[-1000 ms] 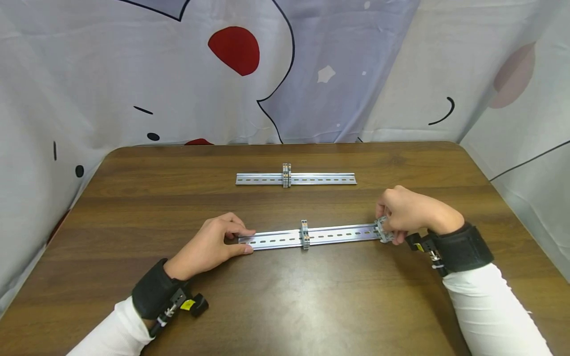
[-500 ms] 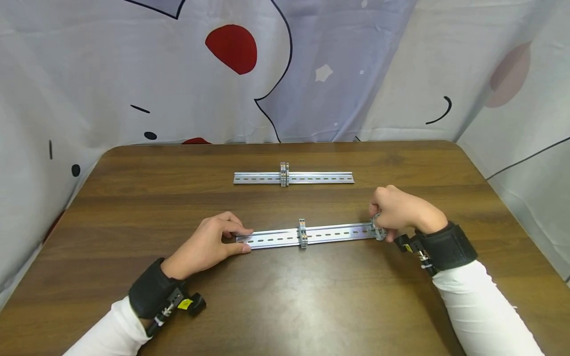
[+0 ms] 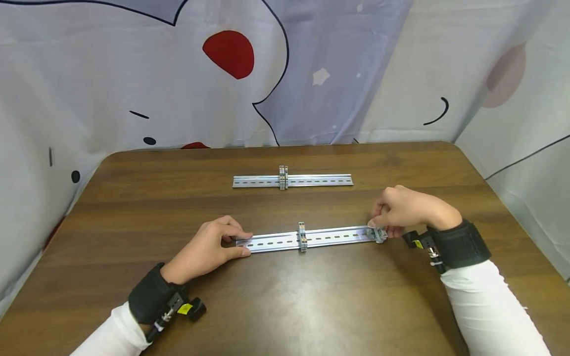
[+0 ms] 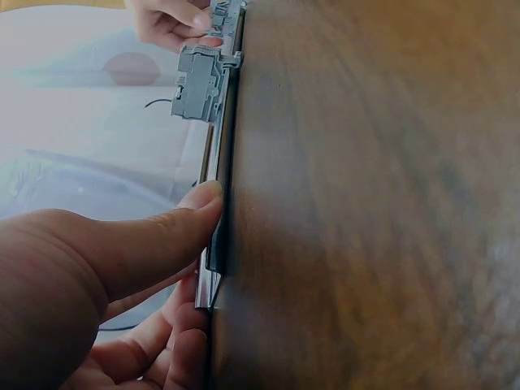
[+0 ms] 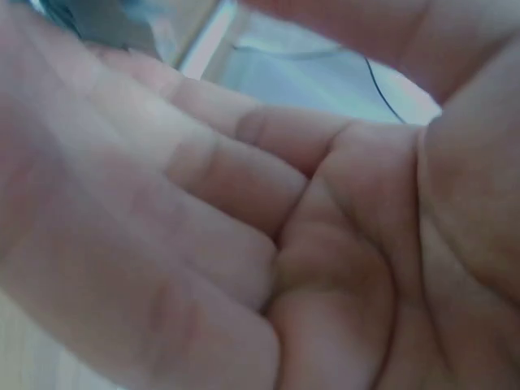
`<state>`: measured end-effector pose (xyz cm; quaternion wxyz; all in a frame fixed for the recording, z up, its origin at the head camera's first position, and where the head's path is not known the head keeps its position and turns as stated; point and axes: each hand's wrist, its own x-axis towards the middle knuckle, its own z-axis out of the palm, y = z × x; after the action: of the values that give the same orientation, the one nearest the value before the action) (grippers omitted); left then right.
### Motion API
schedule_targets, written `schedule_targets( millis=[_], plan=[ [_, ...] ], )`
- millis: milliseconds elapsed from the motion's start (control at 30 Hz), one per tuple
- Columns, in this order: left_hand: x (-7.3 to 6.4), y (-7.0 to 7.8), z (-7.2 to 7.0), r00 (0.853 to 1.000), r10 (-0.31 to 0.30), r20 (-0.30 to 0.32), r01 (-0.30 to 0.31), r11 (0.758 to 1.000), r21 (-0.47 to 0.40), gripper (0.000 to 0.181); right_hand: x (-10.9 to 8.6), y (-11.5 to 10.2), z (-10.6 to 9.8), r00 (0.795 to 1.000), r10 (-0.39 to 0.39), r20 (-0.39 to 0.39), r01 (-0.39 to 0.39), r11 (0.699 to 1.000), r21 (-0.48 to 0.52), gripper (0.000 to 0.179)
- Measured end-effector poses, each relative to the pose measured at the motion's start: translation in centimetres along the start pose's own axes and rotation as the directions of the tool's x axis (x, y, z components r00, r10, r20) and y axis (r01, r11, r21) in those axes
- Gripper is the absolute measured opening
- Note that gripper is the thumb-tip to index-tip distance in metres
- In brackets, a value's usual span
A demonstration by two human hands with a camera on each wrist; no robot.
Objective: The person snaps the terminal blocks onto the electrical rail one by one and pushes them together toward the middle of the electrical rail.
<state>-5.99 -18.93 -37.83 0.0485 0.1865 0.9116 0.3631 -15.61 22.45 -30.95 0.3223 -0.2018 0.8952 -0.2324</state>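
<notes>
A slotted metal DIN rail [image 3: 267, 242] lies across the near part of the table, its right end slightly farther away. My left hand [image 3: 218, 241] pinches its left end, thumb on the near edge and fingers along the far edge; the left wrist view shows the thumb [image 4: 162, 236] against the rail's side. One grey terminal block [image 3: 302, 237] stands upright across the rail near its middle. At the right end, my right hand [image 3: 407, 210] holds another grey terminal block [image 3: 380, 235] between thumb and curled fingers, which partly hide it. The right wrist view is mostly palm and blurred fingers.
Farther back on the wooden table [image 3: 285, 306] lies a second DIN rail [image 3: 320, 180] with a pair of terminal blocks [image 3: 283, 178] left of its middle. A printed cloth [image 3: 356, 74] hangs behind the table's far edge and along its right side.
The right hand has shifted slightly along the rail's end and turned, so more of the block there shows. The left hand keeps its pinch; the head view has shifted a little.
</notes>
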Motion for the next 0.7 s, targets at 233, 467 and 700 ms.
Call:
schedule_targets(
  millis=[233, 467, 700],
  plan=[
    [-0.1, 0.1, -0.1, 1.0, 0.013, -0.016, -0.013, 1.0, -0.001, 0.03, -0.5, 1.8, -1.3, 0.983, -0.146, 0.11, 0.126, 0.976, 0.177, 0.04],
    [-0.2, 0.1, 0.0, 1.0, -0.002, -0.013, 0.002, 1.0, 0.006, 0.031, 0.5, 3.4, -1.0, 0.964, -0.196, 0.181, 0.129, 0.936, 0.327, 0.038],
    [-0.2, 0.1, 0.0, 1.0, 0.007, -0.008, -0.007, 1.0, -0.003, 0.031, 1.0, 4.1, -0.9, 0.962, -0.199, 0.189, 0.109, 0.909, 0.403, 0.039]
  ],
)
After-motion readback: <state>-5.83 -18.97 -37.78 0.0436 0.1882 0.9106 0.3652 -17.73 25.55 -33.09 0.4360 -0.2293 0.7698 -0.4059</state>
